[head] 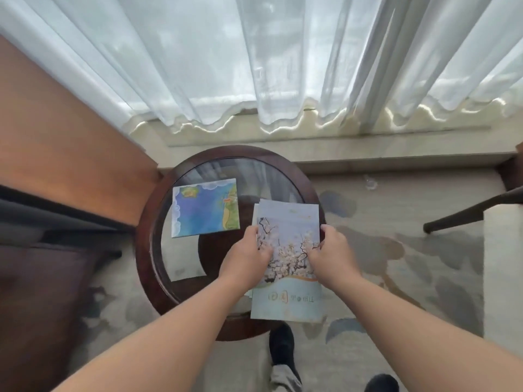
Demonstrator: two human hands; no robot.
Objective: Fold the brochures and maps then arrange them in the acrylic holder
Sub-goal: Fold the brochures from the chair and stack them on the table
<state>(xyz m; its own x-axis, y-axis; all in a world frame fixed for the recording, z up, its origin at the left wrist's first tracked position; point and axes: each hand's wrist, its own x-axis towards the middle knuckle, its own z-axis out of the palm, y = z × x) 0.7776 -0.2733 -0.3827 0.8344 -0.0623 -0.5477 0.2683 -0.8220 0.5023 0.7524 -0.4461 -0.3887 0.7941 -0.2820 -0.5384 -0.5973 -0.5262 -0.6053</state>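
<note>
A stack of pale blue brochures (287, 227) with a blossom-tree picture lies on the right side of a small round glass-topped table (226, 168), its near end overhanging the table's front rim. My left hand (249, 256) grips the stack's left edge and my right hand (331, 253) grips its right edge, thumbs on top. A folded blue map (205, 207) lies flat on the glass to the left, apart from both hands. No acrylic holder is in view.
A wooden cabinet (56, 137) and a dark upholstered seat (34, 278) stand at the left. White sheer curtains (254, 52) hang behind the table. A dark chair leg (464, 213) reaches in at right. My black shoes (283, 349) stand on patterned carpet below.
</note>
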